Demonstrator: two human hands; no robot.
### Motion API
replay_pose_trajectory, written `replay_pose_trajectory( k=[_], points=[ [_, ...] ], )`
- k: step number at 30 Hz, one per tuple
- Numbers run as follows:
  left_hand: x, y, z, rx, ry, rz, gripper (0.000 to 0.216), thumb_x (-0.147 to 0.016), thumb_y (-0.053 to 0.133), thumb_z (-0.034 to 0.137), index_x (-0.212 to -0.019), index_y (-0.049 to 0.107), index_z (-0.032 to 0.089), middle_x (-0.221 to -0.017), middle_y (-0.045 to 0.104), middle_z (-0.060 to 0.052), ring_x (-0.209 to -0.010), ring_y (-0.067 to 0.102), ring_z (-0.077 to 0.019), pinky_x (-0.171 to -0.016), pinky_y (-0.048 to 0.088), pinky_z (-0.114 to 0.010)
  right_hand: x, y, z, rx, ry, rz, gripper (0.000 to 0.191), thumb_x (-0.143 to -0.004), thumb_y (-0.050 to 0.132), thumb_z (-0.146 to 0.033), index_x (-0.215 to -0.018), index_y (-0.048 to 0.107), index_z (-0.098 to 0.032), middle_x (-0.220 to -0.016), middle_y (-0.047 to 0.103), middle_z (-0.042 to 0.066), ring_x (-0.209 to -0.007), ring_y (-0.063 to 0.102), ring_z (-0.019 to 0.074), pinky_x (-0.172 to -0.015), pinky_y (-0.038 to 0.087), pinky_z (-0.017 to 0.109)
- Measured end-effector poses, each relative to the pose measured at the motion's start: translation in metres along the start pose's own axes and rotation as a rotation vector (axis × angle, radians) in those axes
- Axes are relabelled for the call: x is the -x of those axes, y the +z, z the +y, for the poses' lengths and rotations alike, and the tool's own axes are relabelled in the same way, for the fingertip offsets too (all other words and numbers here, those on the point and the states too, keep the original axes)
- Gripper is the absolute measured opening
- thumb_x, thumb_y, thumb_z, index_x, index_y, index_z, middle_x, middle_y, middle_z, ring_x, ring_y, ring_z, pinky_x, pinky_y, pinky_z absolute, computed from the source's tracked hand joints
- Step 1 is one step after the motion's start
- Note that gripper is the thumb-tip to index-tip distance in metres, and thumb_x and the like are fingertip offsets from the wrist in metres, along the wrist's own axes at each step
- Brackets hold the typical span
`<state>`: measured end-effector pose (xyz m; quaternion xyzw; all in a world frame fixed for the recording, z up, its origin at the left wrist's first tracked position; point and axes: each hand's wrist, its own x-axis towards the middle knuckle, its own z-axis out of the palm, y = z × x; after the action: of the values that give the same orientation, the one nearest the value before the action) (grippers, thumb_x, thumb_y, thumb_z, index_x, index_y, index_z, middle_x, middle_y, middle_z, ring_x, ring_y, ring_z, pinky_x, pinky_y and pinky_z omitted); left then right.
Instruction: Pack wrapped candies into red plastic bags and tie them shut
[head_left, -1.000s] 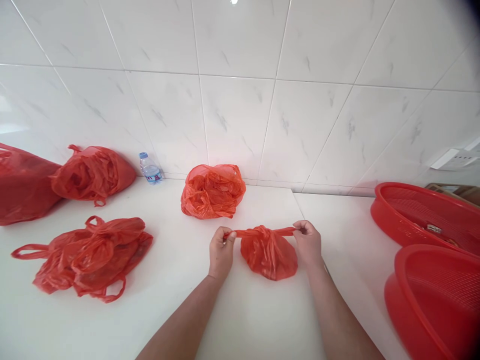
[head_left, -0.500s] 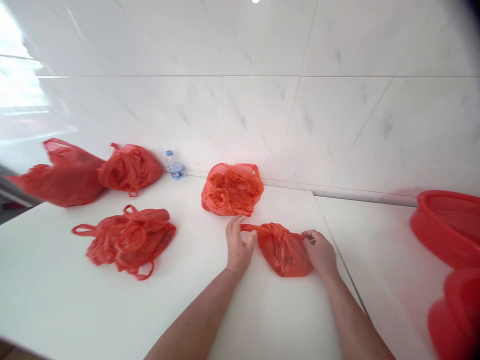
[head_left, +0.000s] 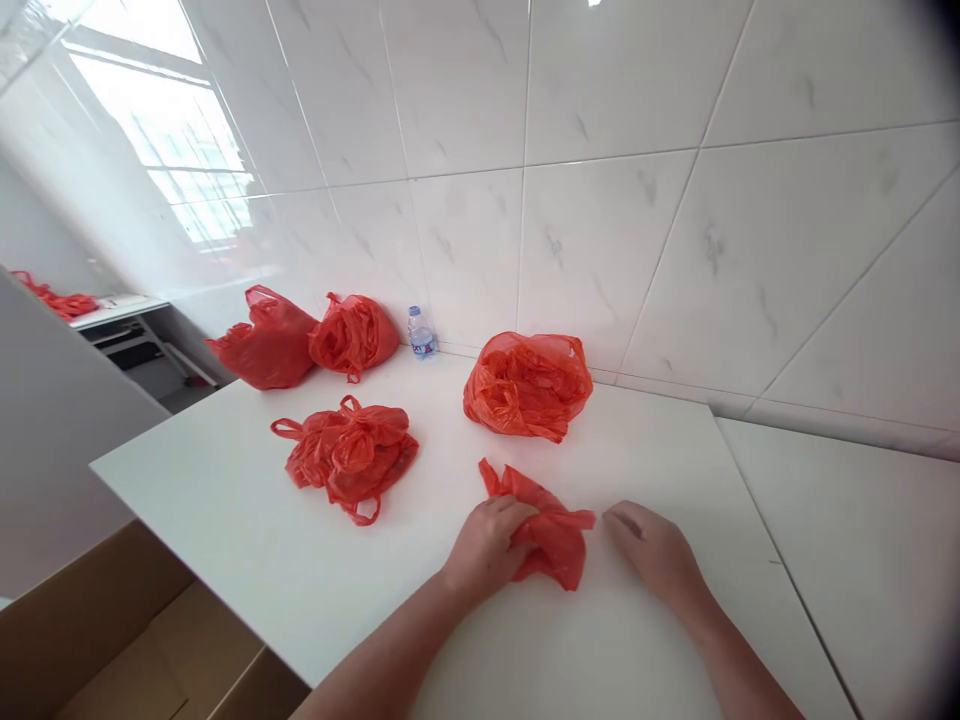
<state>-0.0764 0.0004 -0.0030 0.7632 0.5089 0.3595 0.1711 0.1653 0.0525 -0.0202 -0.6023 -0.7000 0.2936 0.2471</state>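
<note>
My left hand (head_left: 487,545) is closed around the left side of a small red plastic bag (head_left: 556,545), its fingers wrapped over the knotted middle. One end of the bag sticks up beyond the knuckles and another points right. Just to the right, my right hand (head_left: 652,550) has its fingers curled together with nothing visible in them, a small gap away from the bag's tip. What the bag contains is hidden. Behind it, near the wall, sits a bunched, open-topped red plastic bag (head_left: 525,385).
Several knotted red bags (head_left: 352,455) lie in a heap on the white table (head_left: 247,520). Two fuller red bags (head_left: 274,345) stand by the wall, beside a small water bottle (head_left: 421,335). An open cardboard box (head_left: 142,650) is below the table's left edge.
The view has swung left, bringing the cardboard box into sight. My left hand has closed on the bag, which has turned and lost its flat shape. My right hand has come off it.
</note>
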Motion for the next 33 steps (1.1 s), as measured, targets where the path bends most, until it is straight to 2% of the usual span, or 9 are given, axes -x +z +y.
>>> replay_pose_trajectory(
  k=[4,7,11,15,18,20,23,27,33],
  points=[
    [0.022,-0.05,-0.002,-0.005,-0.25,0.114,0.037,-0.07,0.052,0.011,-0.102,0.063,0.028,-0.086,0.066,-0.001,-0.069,0.059,-0.0169,-0.06,0.048,-0.028,0.0,0.0,-0.001,0.033,0.057,-0.01,0.027,-0.079,0.043,-0.044,-0.072,0.062,-0.027,-0.072,0.065,-0.002,-0.066,0.057,0.0176,-0.054,0.04,0.025],
    [0.029,-0.084,-0.006,-0.264,-0.343,0.272,0.049,-0.072,0.06,0.023,-0.12,0.054,0.028,-0.114,0.06,-0.005,-0.097,0.058,-0.0246,-0.078,0.049,-0.036,0.0,0.001,-0.001,0.052,0.093,-0.032,0.027,-0.079,0.043,-0.046,-0.074,0.062,-0.028,-0.073,0.065,-0.003,-0.067,0.058,0.0175,-0.055,0.041,0.025],
    [0.024,-0.124,-0.019,-0.747,-0.427,0.438,0.074,-0.065,0.069,0.026,-0.134,0.042,0.028,-0.15,0.024,-0.01,-0.136,0.018,-0.0388,-0.106,0.02,-0.054,-0.001,0.001,0.001,0.077,0.124,-0.055,0.027,-0.079,0.043,-0.049,-0.078,0.063,-0.03,-0.078,0.066,-0.003,-0.069,0.059,0.0179,-0.057,0.043,0.026],
    [0.016,-0.161,-0.044,-0.844,-0.648,0.342,0.1,-0.06,0.073,0.045,-0.144,0.021,0.029,-0.155,-0.001,-0.012,-0.138,-0.002,-0.0434,-0.103,0.014,-0.062,-0.003,0.002,0.004,0.086,0.127,-0.071,0.028,-0.079,0.043,-0.051,-0.08,0.062,-0.031,-0.082,0.067,-0.004,-0.072,0.059,0.0181,-0.061,0.045,0.027],
    [0.016,-0.18,-0.07,-0.747,-0.747,0.135,0.111,-0.054,0.075,0.051,-0.145,0.015,0.032,-0.154,-0.007,-0.013,-0.137,-0.008,-0.0466,-0.098,0.02,-0.066,-0.003,0.002,0.007,0.095,0.131,-0.073,0.028,-0.08,0.042,-0.051,-0.081,0.062,-0.032,-0.083,0.067,-0.004,-0.073,0.059,0.0182,-0.062,0.045,0.027],
    [0.019,-0.184,-0.087,-0.614,-0.804,-0.034,0.116,-0.05,0.077,0.048,-0.145,0.013,0.033,-0.154,-0.006,-0.015,-0.136,-0.003,-0.0488,-0.095,0.028,-0.063,-0.003,0.002,0.008,0.102,0.135,-0.077,0.027,-0.08,0.042,-0.051,-0.081,0.061,-0.032,-0.081,0.067,-0.004,-0.072,0.059,0.0181,-0.062,0.045,0.027],
    [0.028,-0.176,-0.101,-0.425,-0.797,-0.135,0.113,-0.051,0.076,0.042,-0.145,0.015,0.032,-0.152,0.012,-0.018,-0.131,0.028,-0.0462,-0.087,0.043,-0.049,-0.004,0.003,0.009,0.11,0.136,-0.084,0.028,-0.079,0.042,-0.051,-0.079,0.061,-0.031,-0.076,0.066,-0.003,-0.068,0.059,0.0183,-0.059,0.045,0.027],
    [0.041,-0.152,-0.097,-0.369,-0.698,0.106,0.071,-0.069,0.061,0.033,-0.136,0.038,0.028,-0.126,0.051,-0.014,-0.097,0.06,-0.029,-0.074,0.048,-0.035,-0.005,0.005,0.007,0.109,0.133,-0.063,0.027,-0.077,0.044,-0.051,-0.078,0.063,-0.032,-0.076,0.067,-0.003,-0.066,0.059,0.0186,-0.057,0.044,0.027],
    [0.053,-0.128,-0.079,-0.175,-0.579,0.331,0.045,-0.067,0.052,0.015,-0.11,0.057,0.027,-0.093,0.066,-0.001,-0.076,0.061,-0.0178,-0.065,0.048,-0.026,-0.006,0.006,0.007,0.113,0.094,-0.005,0.025,-0.074,0.048,-0.048,-0.076,0.066,-0.031,-0.073,0.067,-0.002,-0.061,0.057,0.0179,-0.053,0.041,0.027]
  ],
)
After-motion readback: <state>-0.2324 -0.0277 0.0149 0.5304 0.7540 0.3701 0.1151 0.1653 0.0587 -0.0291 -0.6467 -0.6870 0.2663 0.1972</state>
